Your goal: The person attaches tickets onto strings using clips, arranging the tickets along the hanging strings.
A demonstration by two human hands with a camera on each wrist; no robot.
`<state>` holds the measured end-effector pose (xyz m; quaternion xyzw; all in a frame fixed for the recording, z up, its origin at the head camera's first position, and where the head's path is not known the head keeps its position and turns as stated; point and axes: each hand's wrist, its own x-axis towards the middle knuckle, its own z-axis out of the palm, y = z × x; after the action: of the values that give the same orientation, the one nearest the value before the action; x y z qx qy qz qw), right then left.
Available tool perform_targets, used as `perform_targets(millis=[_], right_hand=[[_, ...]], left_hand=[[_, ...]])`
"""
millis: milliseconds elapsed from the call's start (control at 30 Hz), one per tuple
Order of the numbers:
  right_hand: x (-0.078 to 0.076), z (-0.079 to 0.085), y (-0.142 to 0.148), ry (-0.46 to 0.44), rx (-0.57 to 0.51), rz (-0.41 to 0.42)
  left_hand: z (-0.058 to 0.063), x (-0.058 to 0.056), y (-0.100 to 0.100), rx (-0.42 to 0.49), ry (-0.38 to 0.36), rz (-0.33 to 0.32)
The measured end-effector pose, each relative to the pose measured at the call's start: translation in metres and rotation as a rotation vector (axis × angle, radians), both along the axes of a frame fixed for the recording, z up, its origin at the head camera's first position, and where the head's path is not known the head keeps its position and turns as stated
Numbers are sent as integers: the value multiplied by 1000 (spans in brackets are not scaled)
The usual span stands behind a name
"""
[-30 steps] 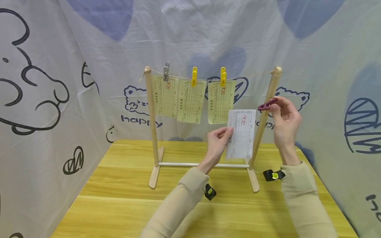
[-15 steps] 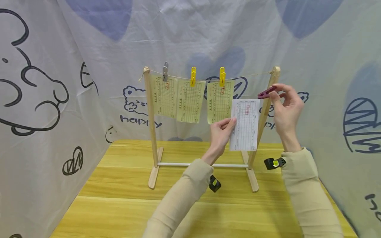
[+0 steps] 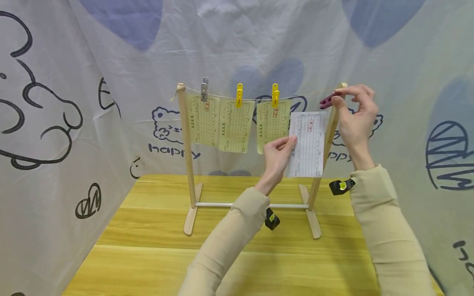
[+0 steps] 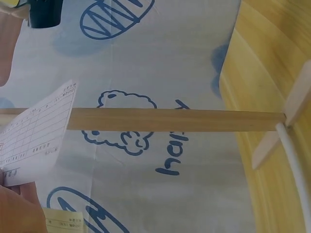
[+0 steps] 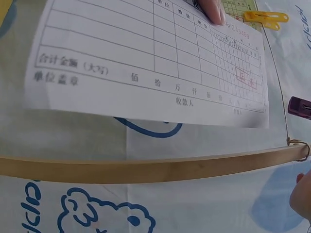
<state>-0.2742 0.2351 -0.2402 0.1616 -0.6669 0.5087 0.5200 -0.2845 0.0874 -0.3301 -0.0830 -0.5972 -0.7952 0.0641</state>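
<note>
My left hand (image 3: pixel 278 158) pinches the left edge of a white printed receipt slip (image 3: pixel 309 146) with a red stamp near its top. The slip hangs upright just below the string (image 3: pixel 309 94), right of the yellow slips. In my right hand (image 3: pixel 357 111), thumb and fingers pinch a dark red clothespin (image 3: pixel 327 100), held close to the string beside the right post. The right wrist view shows the white slip (image 5: pixel 146 63) broadly, with the clothespin (image 5: pixel 300 108) at the right edge. In the left wrist view the slip (image 4: pixel 39 136) tilts past the post.
Several pegs hold yellow slips on the string: a grey clothespin (image 3: pixel 204 89) at left, then a yellow clothespin (image 3: pixel 239 95) and another yellow clothespin (image 3: pixel 275 95). The wooden rack's right post (image 3: pixel 329 139) stands behind the white slip. A white crossbar (image 3: pixel 289 206) joins the feet on the wooden table (image 3: pixel 148 246).
Both hands have risen toward the string, the left one also shifting slightly right. The white slip and the dark red clothespin have gone up with them. The hanging slips stay in place.
</note>
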Motion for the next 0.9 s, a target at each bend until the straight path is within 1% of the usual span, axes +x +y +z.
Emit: perform_targets(millis=[133, 300, 433, 500, 600, 800, 900], right_hand=[[-12, 7, 6, -13, 8, -9], [-19, 19, 4, -16, 31, 2], [-25, 27, 5, -44, 16, 21], [-28, 30, 5, -69, 3, 26], [-30, 34, 5, -97, 18, 13], [-31, 44, 5, -215, 58, -24], [-32, 47, 3, -259, 85, -47]], left_hand=[[6, -1, 3, 12, -2, 19], [11, -3, 8, 19, -12, 37], [14, -4, 10, 20, -23, 53], [16, -4, 11, 19, -27, 62], [19, -5, 12, 24, -33, 80], [22, -8, 14, 10, -43, 97], [24, -9, 15, 2, -46, 96]])
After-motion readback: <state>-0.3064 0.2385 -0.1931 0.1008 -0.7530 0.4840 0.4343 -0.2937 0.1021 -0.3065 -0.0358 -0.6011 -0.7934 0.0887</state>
